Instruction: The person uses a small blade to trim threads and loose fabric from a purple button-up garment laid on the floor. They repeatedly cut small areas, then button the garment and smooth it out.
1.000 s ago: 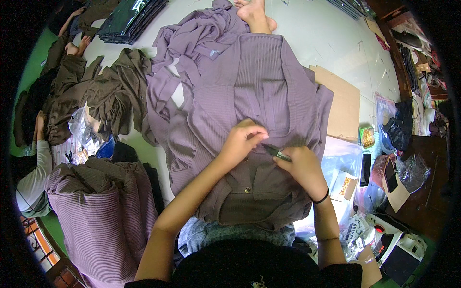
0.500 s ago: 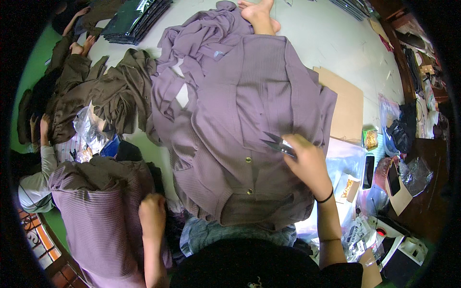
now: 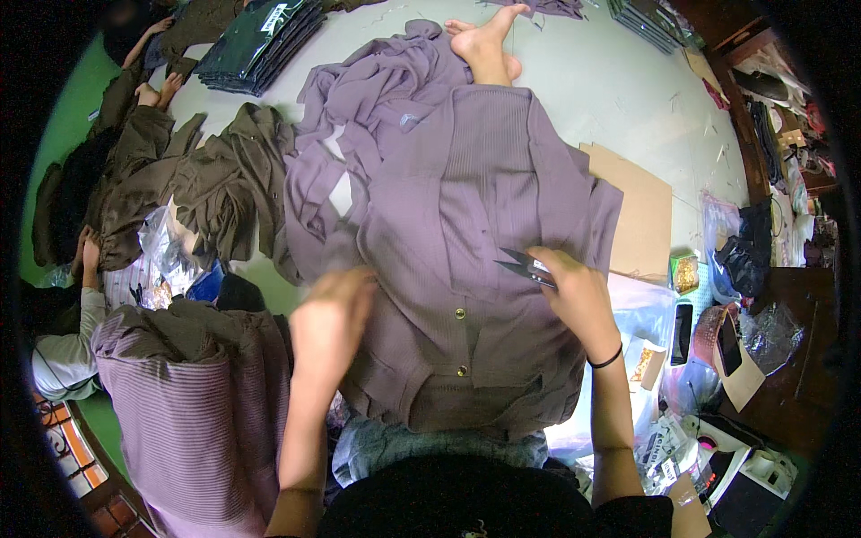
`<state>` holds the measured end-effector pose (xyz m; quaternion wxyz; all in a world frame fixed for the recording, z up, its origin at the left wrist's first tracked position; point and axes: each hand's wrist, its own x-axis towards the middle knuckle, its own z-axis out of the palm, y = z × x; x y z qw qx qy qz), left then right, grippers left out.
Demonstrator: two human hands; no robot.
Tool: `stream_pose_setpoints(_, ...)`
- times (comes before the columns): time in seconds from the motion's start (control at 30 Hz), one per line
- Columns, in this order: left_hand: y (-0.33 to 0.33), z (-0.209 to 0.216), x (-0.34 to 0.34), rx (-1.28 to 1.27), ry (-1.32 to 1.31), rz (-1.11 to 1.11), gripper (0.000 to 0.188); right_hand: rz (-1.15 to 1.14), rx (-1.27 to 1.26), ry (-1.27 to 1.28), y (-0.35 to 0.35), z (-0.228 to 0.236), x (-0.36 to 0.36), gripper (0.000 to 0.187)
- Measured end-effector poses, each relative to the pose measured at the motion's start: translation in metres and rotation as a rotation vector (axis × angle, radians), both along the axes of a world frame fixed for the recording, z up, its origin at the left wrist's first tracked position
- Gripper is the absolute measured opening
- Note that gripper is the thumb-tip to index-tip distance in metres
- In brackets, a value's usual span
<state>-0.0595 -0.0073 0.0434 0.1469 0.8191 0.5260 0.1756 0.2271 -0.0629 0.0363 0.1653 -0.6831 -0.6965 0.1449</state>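
A mauve ribbed button-front garment [image 3: 502,206] lies spread over my lap and the pale surface ahead, with two gold buttons [image 3: 460,314] showing on its front. My right hand [image 3: 581,291] is closed around black thread snips [image 3: 522,266], whose blades point left just above the cloth. Over the garment's left side is my left hand [image 3: 332,323], smeared by motion, so its fingers cannot be read. No held thing shows in it. More mauve cloth [image 3: 386,76] lies crumpled beyond the garment, near bare feet [image 3: 484,40].
At my left stands a tall heap of mauve ribbed cloth [image 3: 193,403]. Dark brown garments [image 3: 233,170] and a stack of dark plastic packets [image 3: 260,45] lie farther off. To my right are cardboard [image 3: 632,206], a phone [image 3: 682,325] and plastic bags. People sit at the far left.
My left hand has come up from the cloth heap and over to the garment's left side. My right hand keeps the snips in nearly the same place. The view has shifted slightly.
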Motion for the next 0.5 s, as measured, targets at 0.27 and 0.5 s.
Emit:
stream_pose_setpoints(0.27, 0.048, -0.036, 0.077, 0.006, 0.118, -0.787, 0.024, 0.071, -0.016, 0.003, 0.011, 0.001, 0.01, 0.023)
stream_pose_setpoints(0.5, 0.063, -0.033, 0.078, -0.085, -0.274, -0.793, 0.012, 0.065, 0.143, 0.203, 0.028, 0.008, 0.014, 0.016)
